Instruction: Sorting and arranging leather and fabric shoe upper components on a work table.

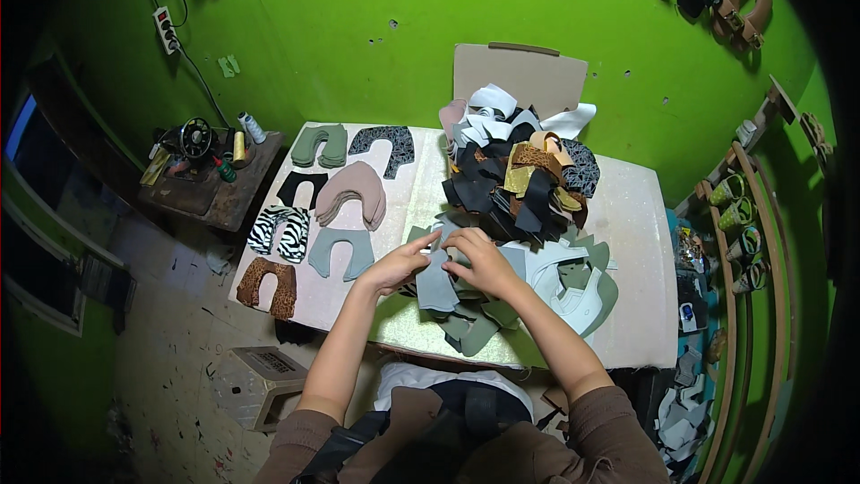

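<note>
My left hand is over the front middle of the table, its index finger stretched along a grey shoe-upper piece and the other fingers closed at its edge. Just to the right, my right hand bends its fingers and thumb over the same grey material; its fingertips are partly hidden. Olive-green cut pieces lie under and in front of both hands. Right of them is a loose pile with white cut-out sheets. Sorted arch-shaped stacks stand to the left: pink, grey, zebra-striped and leopard-patterned.
Behind my hands rises a heap of mixed scraps against a cardboard box flap. A sewing machine stands on a small table at left. A wooden rack with sandals runs along the right wall. A box sits on the floor.
</note>
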`<state>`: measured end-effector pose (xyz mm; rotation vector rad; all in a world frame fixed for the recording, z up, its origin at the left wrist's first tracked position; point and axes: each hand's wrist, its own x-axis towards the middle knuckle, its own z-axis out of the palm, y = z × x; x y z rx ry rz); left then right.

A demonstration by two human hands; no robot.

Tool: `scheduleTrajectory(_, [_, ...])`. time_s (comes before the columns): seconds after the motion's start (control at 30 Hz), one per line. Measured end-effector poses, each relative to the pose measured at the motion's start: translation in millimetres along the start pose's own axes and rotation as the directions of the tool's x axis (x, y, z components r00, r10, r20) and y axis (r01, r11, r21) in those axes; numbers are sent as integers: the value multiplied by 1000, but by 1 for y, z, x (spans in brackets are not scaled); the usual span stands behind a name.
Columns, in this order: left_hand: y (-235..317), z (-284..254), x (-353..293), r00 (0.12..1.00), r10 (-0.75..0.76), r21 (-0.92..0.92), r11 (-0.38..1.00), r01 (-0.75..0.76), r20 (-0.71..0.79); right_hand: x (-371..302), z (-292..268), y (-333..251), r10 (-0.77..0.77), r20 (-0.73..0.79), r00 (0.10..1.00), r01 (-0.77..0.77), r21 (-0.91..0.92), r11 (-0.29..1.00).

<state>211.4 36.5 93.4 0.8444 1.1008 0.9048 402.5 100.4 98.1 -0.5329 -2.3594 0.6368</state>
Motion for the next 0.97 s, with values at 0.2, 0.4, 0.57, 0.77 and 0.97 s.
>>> scheduleTrajectory(0.2, [-6,-9,5,999,-8,-133,991,14,39,-3,7,3,-10,-27,1000,11,38,999])
scheduleTrajectory(0.4, [2,3,0,999,-34,-125,992,33,-4,0,-1,-2,28,30,999,-27,-18,999])
scheduleTrajectory(0.57, [3,-1,-3,998,21,-83,996,-16,58,-1,-17,-3,48,159,986,-71,142,987])
scheduleTrajectory(0.77, [7,-9,-6,997,38,66,997,-42,70,3,-35,-18,-40,180,983,17,124,992])
scheduleTrajectory(0.97, [16,8,-12,991,-3,82,997,-8,134,6,-25,-14,97,304,948,-157,178,972])
